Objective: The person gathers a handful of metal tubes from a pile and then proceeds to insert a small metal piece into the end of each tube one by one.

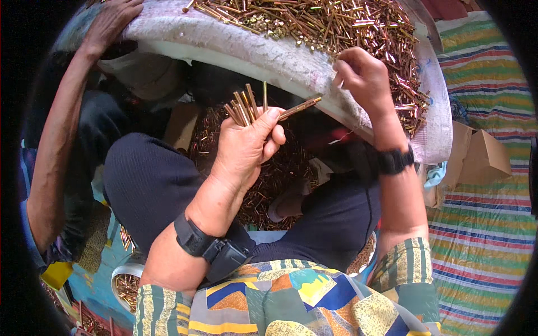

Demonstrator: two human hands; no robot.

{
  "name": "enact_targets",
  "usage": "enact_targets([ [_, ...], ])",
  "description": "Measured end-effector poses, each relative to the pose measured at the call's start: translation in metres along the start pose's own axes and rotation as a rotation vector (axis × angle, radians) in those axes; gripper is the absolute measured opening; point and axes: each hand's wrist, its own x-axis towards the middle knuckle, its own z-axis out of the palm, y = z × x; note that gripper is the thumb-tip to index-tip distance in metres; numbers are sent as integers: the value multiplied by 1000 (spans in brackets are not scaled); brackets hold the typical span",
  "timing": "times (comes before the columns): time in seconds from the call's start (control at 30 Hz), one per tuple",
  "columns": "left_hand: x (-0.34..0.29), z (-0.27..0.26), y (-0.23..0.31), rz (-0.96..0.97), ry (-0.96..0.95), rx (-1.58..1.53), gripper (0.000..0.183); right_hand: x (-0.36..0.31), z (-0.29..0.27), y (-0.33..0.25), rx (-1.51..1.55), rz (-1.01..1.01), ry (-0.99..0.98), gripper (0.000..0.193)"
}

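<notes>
My left hand (244,145) is closed around a bunch of thin copper-coloured metal rods (242,107). Most of them fan upward, and one rod (301,108) points out to the right past the thumb. My right hand (365,81) is raised at the rim of the cloth-covered work surface (235,46). Its fingers are curled together; whatever may be between the fingertips is too small or hidden to make out. Just beyond it lies a large heap of similar rods (358,25), with small gold-coloured metal pieces (274,27) along its near side.
Another person's arm (61,145) reaches along the left, that hand on the surface's rim. More rods (269,193) lie below, between my legs. A white bucket (120,274) of rods stands lower left. A cardboard box (485,157) rests on striped sheeting (482,235) at right.
</notes>
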Motion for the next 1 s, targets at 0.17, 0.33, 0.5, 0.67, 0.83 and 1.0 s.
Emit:
enact_targets([
  [0.17, 0, 5, -3, -9, -21, 28, 14, -56, 2, -33, 722, 171, -47, 14],
  [0.33, -2, 9, -4, -16, -18, 77, 14, -80, 15, -40, 809, 177, 64, 15],
  [0.5, -5, 11, -6, -22, -35, 89, 15, -86, 17, -41, 898, 184, 115, 14],
  [0.67, -4, 7, -7, 13, -76, 104, 16, -88, 15, -42, 785, 148, 101, 13],
  [0.83, -5, 7, -4, 96, -100, 210, 17, -88, 5, -43, 665, 154, 14, 10],
  [1.0, -8, 9, -5, 112, -85, 218, 16, -89, 7, -50, 709, 250, -3, 8],
])
